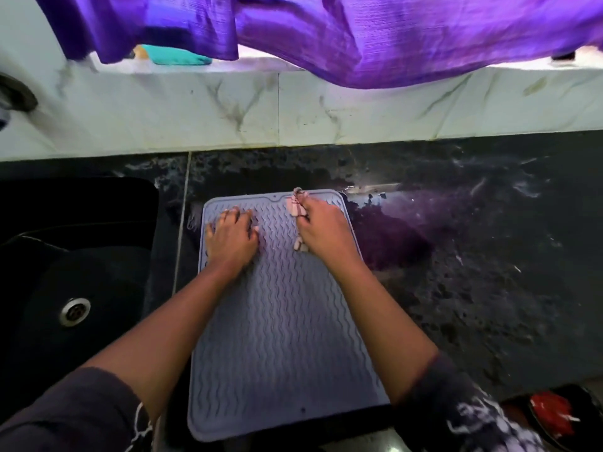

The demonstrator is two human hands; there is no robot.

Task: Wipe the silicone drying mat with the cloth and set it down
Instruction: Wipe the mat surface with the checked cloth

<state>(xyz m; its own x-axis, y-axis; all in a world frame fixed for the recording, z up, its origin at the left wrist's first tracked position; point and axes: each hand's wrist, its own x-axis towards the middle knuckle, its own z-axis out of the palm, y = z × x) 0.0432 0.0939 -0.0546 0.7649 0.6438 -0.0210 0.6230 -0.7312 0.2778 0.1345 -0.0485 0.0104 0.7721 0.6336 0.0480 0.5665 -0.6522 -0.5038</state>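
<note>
My left hand (231, 238), fingers spread, pins the silicone mat (287, 321) at ten o'clock, while my right hand (321, 231), clenched round the cloth (296, 208) at one, should stroke firmly toward six.

Dark speckled stone countertop (456, 256), grey ribbed silicone mat (284, 337) flat on it

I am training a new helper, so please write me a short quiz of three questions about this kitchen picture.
1. Which hand holds the cloth? A) left B) right C) neither
2. True or false: the silicone drying mat lies inside the sink.
3. Fill in: the left hand rests on the ____.
Key: 1 B, the right hand. 2 False, it lies on the dark countertop. 3 mat.
</note>
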